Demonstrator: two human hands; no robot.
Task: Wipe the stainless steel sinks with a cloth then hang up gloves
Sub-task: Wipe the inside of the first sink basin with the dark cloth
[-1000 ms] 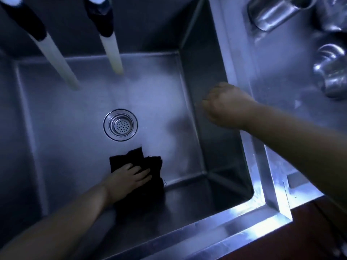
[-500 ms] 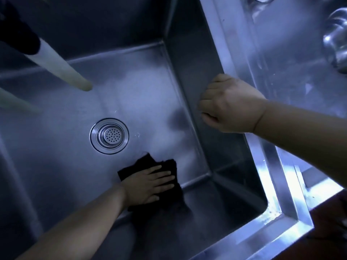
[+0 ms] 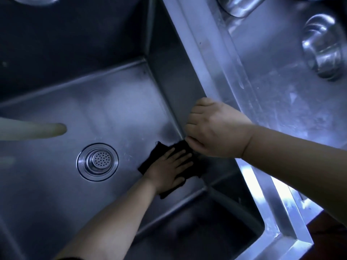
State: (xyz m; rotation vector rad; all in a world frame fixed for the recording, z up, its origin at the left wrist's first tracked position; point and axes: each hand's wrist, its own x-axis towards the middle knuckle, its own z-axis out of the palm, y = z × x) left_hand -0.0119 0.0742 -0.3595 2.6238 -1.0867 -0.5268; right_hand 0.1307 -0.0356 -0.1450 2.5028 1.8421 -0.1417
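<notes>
I look down into a deep stainless steel sink (image 3: pixel 97 102) with a round perforated drain (image 3: pixel 97 161) in its floor. A black cloth (image 3: pixel 154 155) lies flat on the sink floor near the right wall. My left hand (image 3: pixel 170 168) presses on it with straight, spread fingers. My right hand (image 3: pixel 214 128) rests on the sink's right rim (image 3: pixel 193 53), its fingers curled over the edge and down the inner wall, just above the cloth. No gloves are in view.
A pale tube end (image 3: pixel 37 131) reaches in from the left above the sink floor. Steel cups (image 3: pixel 324 47) lie on the wet draining board (image 3: pixel 272 76) to the right. The counter's front corner (image 3: pixel 293 239) is at the lower right.
My left hand has slid the cloth rightward across the sink floor, from below the drain toward the right wall. My right hand has settled onto the rim.
</notes>
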